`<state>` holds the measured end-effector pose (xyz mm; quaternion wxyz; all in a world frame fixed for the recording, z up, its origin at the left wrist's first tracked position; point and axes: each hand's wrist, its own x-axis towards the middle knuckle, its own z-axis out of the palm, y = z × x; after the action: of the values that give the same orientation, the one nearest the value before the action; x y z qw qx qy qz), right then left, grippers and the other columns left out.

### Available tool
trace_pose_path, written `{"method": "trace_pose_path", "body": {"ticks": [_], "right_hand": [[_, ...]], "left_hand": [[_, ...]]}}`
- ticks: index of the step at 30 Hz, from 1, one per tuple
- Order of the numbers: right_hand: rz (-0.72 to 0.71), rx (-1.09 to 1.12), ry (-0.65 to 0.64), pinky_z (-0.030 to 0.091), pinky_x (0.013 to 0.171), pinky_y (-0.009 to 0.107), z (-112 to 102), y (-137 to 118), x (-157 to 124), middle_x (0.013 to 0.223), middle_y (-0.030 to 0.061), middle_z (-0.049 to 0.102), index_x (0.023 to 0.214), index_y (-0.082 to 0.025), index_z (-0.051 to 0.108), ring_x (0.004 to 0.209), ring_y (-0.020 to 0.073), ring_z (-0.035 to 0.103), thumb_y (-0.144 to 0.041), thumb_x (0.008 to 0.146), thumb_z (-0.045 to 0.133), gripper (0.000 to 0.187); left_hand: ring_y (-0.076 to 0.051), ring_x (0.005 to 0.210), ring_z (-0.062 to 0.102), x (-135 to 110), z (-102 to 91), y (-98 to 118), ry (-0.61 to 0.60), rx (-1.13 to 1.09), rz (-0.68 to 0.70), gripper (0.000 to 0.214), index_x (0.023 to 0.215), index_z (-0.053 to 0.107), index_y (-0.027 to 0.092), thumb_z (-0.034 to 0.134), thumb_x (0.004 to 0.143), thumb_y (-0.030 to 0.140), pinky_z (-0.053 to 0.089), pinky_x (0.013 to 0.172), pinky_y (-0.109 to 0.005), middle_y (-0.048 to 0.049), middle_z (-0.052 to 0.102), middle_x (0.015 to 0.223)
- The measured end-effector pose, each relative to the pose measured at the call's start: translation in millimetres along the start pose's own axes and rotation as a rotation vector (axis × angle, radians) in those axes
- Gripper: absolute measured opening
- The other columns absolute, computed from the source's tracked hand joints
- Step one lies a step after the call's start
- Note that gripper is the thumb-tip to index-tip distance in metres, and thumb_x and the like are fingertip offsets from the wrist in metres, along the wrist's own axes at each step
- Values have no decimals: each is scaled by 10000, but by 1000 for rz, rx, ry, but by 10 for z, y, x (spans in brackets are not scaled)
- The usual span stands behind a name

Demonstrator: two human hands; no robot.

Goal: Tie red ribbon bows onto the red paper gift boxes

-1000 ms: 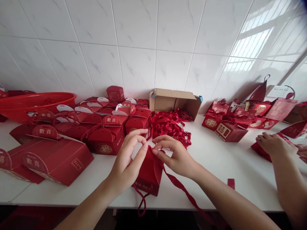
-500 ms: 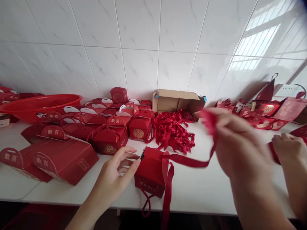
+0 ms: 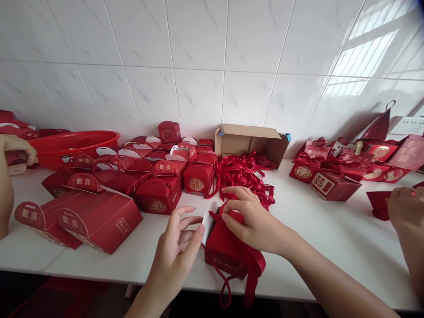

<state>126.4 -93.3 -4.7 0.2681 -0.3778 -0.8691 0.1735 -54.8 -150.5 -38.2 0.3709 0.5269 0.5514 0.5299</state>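
A small red gift box stands on the white table in front of me, one flap raised with its white inner side showing. My left hand has its thumb and curled fingers at that flap's edge. Over the top of the box, my right hand pinches a red ribbon between thumb and fingers. The ribbon's short end pokes toward the flap, while the rest loops down the right side of the box. A twisted red cord handle dangles at the front.
Many red boxes crowd the left, before a red basin. Behind my box lies a heap of red ribbons spilling from a cardboard box. Finished-looking boxes stand right. Other people's hands show at both sides.
My right hand has come left and down with the ribbon, from the right of the box to over its top. The flap by my left hand now stands more visible. Another person's hand appears at far left.
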Motion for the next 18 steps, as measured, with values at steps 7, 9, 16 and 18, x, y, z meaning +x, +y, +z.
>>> {"method": "trace_pose_path", "body": {"ticks": [7, 9, 16, 18], "right_hand": [[-13, 35, -32, 358, 991, 496, -90, -64, -28, 1318, 87, 446, 819, -201, 593, 1259, 265, 379, -188, 866, 503, 103], [-14, 20, -44, 358, 987, 497, -97, -80, -33, 1305, 89, 454, 821, -201, 599, 1247, 264, 386, -180, 859, 507, 102], [47, -3, -69, 325, 996, 519, -41, -42, 9, 1251, 89, 516, 777, -199, 623, 1227, 270, 412, -203, 845, 532, 113], [52, 11, -63, 329, 995, 512, -36, -33, 7, 1248, 87, 523, 783, -200, 618, 1228, 263, 419, -201, 847, 527, 112]], "left_hand": [[-160, 684, 666, -42, 29, -9, 30, 45, 15, 397, 1109, 425, 221, 568, 806, 434, 551, 653, -297, -91, 649, 1066], [-166, 702, 672, -42, 24, -26, 13, 46, 30, 395, 1111, 419, 222, 564, 811, 433, 554, 649, -293, -90, 650, 1058], [-142, 642, 658, -84, 47, 40, 47, 71, 22, 343, 1080, 464, 226, 559, 816, 423, 545, 643, -280, -76, 654, 1061], [-144, 650, 657, -93, 51, 57, 37, 71, 25, 338, 1075, 475, 225, 556, 816, 426, 546, 636, -281, -82, 646, 1090]]}}
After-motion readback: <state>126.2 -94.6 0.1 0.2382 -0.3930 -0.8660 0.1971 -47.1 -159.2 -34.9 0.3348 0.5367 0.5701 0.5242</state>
